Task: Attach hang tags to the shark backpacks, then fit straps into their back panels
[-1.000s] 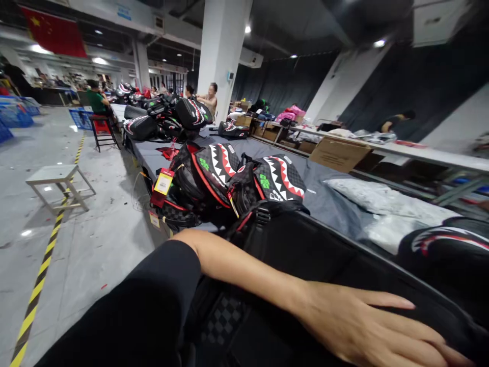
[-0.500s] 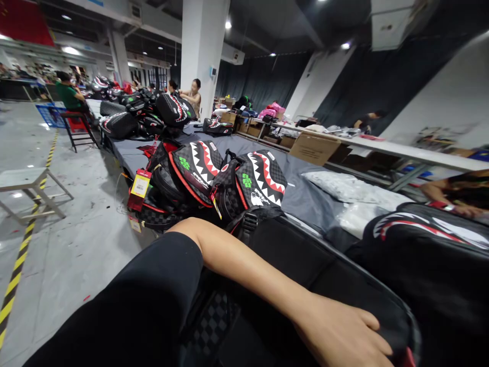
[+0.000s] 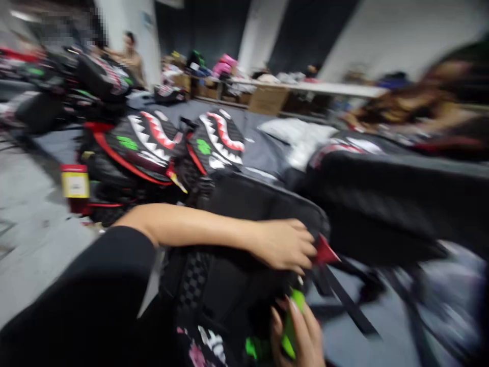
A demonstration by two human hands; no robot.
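Observation:
A black backpack [image 3: 233,204] lies in front of me, its plain dark panel facing up, with a checkered strip and printed patches lower down. Reaching across from the left, my left hand [image 3: 286,244] has its fingers curled over the backpack near a small red tab [image 3: 326,251]. My right hand [image 3: 300,331] is low in the view, just below the left one, with thumb and fingers closed around a slim bright green object [image 3: 291,331]. Blur hides exactly what that object is. Black straps [image 3: 349,303] trail off to the right of the backpack.
Two shark-mouth backpacks [image 3: 147,145] with a yellow-and-red tag [image 3: 75,183] lie beyond on the grey table cover [image 3: 260,122]. Another black bag [image 3: 382,188] lies at the right, near a co-worker [image 3: 428,107]. Clear plastic packages [image 3: 300,135] and more bags sit farther back.
My view has swung right and down, with blur. My left hand now shows higher, at the backpack's edge. My right hand has come into view with the green object.

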